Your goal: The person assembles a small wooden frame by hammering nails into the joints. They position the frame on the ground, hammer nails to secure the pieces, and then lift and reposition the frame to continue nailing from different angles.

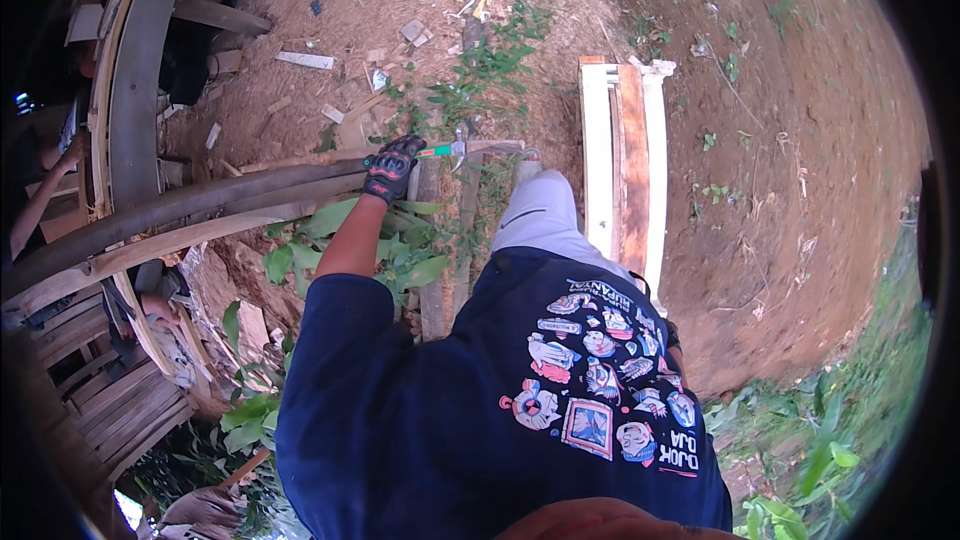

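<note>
In a black glove with red trim, my left hand is closed on the green handle of a hammer. The hammer's metal head points right, over the ground. Close under this hand run long weathered wooden beams. To the right of my leg is a bundle of long boards, white on the outside and reddish brown in the middle, with shaped ends. Its near end passes behind my dark blue shirt. Only a dark edge of my right hand shows beside the shirt, near that end; its fingers are hidden.
Wood offcuts and chips litter the dirt ground. Leafy plants grow beside the beams. At the left, other people's hands show near a wooden frame and stacked slats. A bare earth slope lies right.
</note>
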Available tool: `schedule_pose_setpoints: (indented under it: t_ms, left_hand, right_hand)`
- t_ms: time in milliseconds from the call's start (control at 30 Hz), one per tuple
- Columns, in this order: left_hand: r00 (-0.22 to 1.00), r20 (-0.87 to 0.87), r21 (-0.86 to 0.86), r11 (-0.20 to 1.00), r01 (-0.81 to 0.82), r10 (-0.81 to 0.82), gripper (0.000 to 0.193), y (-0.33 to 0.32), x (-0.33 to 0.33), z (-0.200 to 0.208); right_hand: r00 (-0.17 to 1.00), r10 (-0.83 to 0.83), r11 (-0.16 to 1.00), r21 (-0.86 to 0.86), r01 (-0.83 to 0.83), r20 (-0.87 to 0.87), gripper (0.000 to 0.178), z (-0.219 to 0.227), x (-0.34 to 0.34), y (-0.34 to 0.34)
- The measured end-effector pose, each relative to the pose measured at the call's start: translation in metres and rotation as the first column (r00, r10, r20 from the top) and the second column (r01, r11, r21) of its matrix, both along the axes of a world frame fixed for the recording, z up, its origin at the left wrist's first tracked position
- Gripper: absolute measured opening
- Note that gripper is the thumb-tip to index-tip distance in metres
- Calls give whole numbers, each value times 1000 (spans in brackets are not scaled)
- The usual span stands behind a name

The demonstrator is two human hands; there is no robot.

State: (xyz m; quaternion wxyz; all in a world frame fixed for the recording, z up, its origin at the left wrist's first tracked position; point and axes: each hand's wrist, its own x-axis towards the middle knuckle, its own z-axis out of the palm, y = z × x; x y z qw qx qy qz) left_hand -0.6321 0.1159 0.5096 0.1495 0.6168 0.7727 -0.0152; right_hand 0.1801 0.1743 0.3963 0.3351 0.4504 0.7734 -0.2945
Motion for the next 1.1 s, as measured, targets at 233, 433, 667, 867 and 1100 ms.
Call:
schedule_pose_setpoints:
  t_ms: [233,433,667,867,1100]
  left_hand:
    - [977,-171,-124,987,105,-125,47,9,-4,10]
    - [973,-187,-129,985,113,-136,47,14,-4,5]
    - [976,23,-83,973,-215,218,68,23,18,78]
    - [843,499,481,745,-462,201,75,83,148,244]
    - [503,859,-48,993,-110,97,53,130,344,28]
  right_hand:
    - [1000,-13,1000,-1,13,-16,34,7,-13,-13]
    - [978,-131,989,49,141,-161,34,10,-7,1]
    - [639,-747,568,-323,757,183,40,39,-49,51]
    - [487,-851,462,-160,872,195,50,-67,-39,113]
    - [821,-563,827,54,560,100,81,-152,-146,231]
